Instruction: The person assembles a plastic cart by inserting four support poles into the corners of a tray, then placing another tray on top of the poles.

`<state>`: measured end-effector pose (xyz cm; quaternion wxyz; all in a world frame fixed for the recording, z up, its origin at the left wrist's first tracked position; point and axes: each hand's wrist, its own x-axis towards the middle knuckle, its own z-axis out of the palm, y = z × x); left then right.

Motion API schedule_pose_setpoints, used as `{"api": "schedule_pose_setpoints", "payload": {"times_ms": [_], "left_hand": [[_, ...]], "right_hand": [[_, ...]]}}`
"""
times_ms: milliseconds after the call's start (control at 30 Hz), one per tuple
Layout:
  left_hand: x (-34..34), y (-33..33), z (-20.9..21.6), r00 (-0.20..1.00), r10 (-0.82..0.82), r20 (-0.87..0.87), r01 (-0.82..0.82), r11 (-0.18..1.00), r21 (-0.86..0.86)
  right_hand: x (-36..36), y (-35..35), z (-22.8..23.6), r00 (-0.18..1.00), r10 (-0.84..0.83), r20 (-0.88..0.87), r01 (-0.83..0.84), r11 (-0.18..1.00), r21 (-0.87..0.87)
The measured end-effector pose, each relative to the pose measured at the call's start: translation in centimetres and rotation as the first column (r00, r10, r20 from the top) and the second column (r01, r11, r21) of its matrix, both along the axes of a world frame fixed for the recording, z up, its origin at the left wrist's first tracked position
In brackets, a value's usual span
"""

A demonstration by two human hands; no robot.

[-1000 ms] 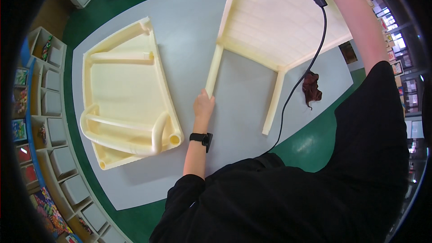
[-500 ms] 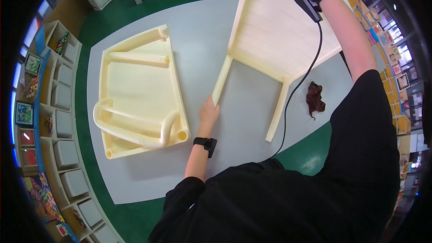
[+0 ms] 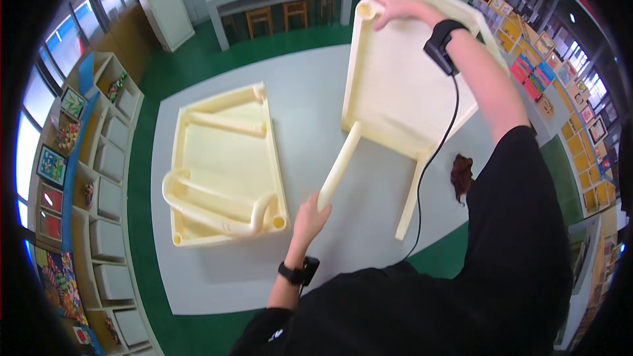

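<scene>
Now, in the head view, a cream plastic table stands tipped up on the grey floor mat, its underside facing the person. The left hand is closed around the foot of the table's near left leg, low down by the mat. The right hand lies with fingers spread over the top edge of the table, beside a short leg socket, pressing rather than gripping. A black wristband with a cable sits on that forearm, and the cable hangs down past the second leg.

Just to the left, a second cream table lies upside down on the mat, with loose tube legs resting inside its frame. A small dark brown object lies to the right of the standing table. Shelving with coloured items runs along the left.

Judging by the grips, the leg is being seated or steadied; it would go well by keeping the upper hand bracing firmly while the lower hand works the leg straight along its axis.
</scene>
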<state>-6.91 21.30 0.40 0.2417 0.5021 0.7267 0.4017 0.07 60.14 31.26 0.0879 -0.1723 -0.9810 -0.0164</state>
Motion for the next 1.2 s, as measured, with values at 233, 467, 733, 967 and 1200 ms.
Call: {"api": "schedule_pose_setpoints", "payload": {"times_ms": [233, 467, 733, 967, 1200], "left_hand": [[-2.7, -0.6, 10.9, 0.963, 0.269, -0.007, -0.252, 0.909, 0.333], [-4.1, 3.2, 18.3, 0.985, 0.166, -0.054, -0.138, 0.932, 0.336], [-4.7, 3.0, 20.1, 0.969, 0.245, -0.021, -0.216, 0.89, 0.401], [-4.5, 3.6, 19.7, 0.982, 0.187, -0.041, -0.167, 0.941, 0.294], [-4.7, 3.7, 21.9, 0.986, 0.142, -0.092, -0.117, 0.966, 0.229]], "right_hand": [[-0.3, -3.9, 0.8, 0.974, -0.226, 0.023, 0.227, 0.97, -0.092], [-0.4, -4.5, 0.6, 0.964, -0.262, -0.039, 0.259, 0.963, -0.074], [-0.1, -4.5, 0.8, 0.966, -0.255, -0.033, 0.244, 0.949, -0.202], [-1.3, -3.7, 0.0, 0.977, -0.207, -0.056, 0.195, 0.967, -0.166], [-0.4, -4.2, 0.5, 0.959, -0.279, -0.057, 0.27, 0.954, -0.129]]}}
